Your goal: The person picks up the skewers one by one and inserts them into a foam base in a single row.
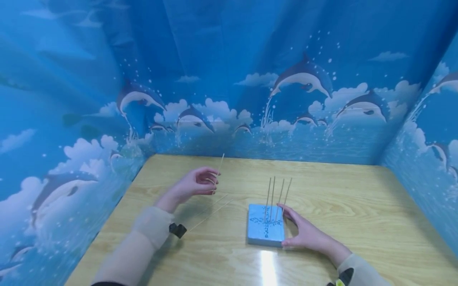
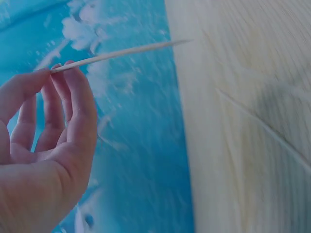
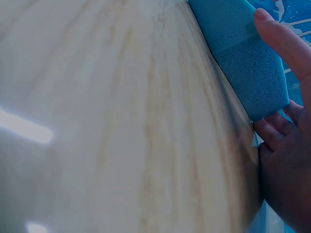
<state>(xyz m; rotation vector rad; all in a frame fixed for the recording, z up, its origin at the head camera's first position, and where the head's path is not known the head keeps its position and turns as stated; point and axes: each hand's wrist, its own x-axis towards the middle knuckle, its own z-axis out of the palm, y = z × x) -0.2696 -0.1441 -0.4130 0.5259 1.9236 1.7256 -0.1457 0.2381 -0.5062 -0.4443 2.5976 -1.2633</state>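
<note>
Pinched between the thumb and fingertips of my left hand (image 1: 195,184) is a thin wooden skewer (image 2: 126,52); it points up in the head view, above the table's left part. On the table sits a blue foam block (image 1: 257,232) with many small dark holes in a cross pattern on top. Several skewers (image 1: 268,196) stand in the block, some leaning slightly. My right hand (image 1: 305,234) grips the block's right side, thumb at the near corner and fingers at the far one. In the right wrist view the thumb lies along the foam block (image 3: 252,68).
Two loose skewers (image 1: 211,215) lie on the wooden table (image 1: 358,206) beneath my left wrist. A blue curtain (image 1: 222,79) printed with dolphins and clouds surrounds the table at the back and both sides. Light reflects off the tabletop in front of the block.
</note>
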